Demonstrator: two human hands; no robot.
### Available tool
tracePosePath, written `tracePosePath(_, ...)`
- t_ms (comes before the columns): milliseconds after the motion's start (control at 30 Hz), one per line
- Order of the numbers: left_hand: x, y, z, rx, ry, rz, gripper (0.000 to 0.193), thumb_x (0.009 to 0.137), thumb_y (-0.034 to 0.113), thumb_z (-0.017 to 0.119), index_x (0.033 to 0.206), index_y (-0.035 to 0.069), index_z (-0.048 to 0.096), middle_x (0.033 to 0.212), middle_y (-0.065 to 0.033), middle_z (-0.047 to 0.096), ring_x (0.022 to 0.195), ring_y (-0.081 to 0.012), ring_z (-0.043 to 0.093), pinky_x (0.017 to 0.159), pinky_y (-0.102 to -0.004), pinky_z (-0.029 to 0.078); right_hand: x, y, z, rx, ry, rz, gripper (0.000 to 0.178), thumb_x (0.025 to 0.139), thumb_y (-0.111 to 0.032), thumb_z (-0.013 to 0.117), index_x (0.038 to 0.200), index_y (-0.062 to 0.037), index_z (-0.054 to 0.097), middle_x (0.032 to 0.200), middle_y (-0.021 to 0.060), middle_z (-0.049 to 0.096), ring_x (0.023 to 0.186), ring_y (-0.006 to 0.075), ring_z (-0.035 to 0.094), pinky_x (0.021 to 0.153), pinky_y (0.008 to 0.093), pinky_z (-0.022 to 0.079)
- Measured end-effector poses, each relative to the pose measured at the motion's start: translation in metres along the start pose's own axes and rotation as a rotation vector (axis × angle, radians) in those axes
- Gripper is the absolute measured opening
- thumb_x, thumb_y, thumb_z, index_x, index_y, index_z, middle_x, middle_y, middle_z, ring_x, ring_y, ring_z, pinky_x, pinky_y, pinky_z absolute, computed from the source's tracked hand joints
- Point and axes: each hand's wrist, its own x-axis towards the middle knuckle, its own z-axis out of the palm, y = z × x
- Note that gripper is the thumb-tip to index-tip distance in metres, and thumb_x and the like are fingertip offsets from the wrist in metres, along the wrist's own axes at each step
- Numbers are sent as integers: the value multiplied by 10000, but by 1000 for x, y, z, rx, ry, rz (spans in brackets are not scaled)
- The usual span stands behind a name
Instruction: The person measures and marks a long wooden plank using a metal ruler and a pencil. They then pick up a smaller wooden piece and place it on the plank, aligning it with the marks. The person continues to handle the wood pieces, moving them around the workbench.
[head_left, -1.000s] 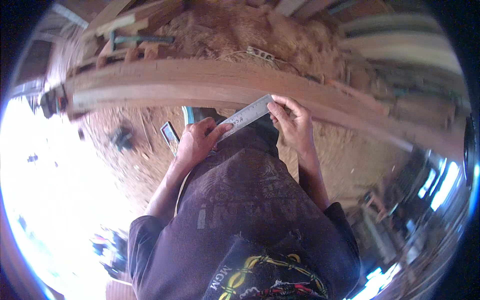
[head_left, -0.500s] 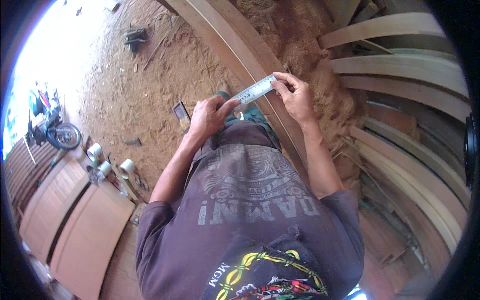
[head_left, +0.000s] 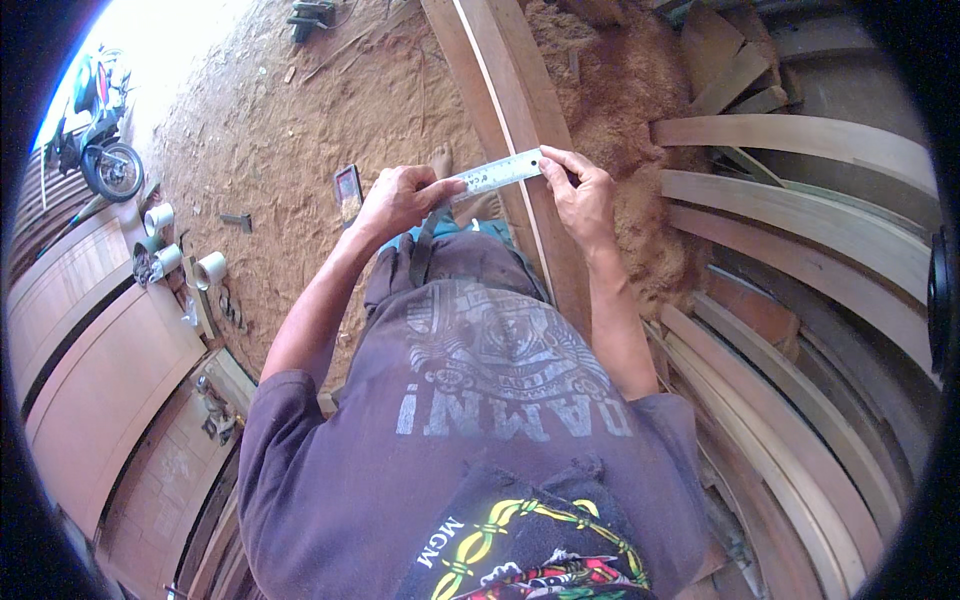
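Observation:
A clear-looking, pale ruler [head_left: 500, 172] stretches between my two hands, crossing above a long wooden beam [head_left: 515, 90]. My left hand [head_left: 400, 203] pinches the ruler's left end between thumb and fingers. At the other end, my right hand [head_left: 578, 190] grips it with thumb and forefinger, near a small dark hole. Beneath the ruler, a thin pale line runs lengthwise along the beam. The beam passes close by my right side, and its near end is hidden behind my body.
Curved boards [head_left: 790, 135] are stacked along the right. Sawdust covers the brown ground [head_left: 260, 130]. To the left lie wooden panels [head_left: 110, 370], white cups [head_left: 160, 220] and a parked motorcycle [head_left: 105, 150]. A framed red-and-dark object [head_left: 347, 187] lies beyond my left hand.
The view has shifted, so the beam appears more upright and the ground items sit elsewhere in the picture. The ruler is slightly more level, still held in both hands.

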Motion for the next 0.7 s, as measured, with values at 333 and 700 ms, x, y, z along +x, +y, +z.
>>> tracePosePath(333,7,-5,-1,1,-40,-36,629,924,611,733,780,-1,731,586,-101,617,556,-198,642,567,-411,501,0,6,2,107,-20,33,219,975,-138,759,1153,-12,771,837,-21,712,705,36,589,630,216,502)
tracePosePath(700,1,-2,2,-52,-59,-72,605,920,577,754,813,-18,752,615,-97,663,554,-182,674,575,-404,549,-5,4,-1,107,-55,88,223,972,-131,745,1154,-6,780,864,4,738,723,57,620,659,232,522)
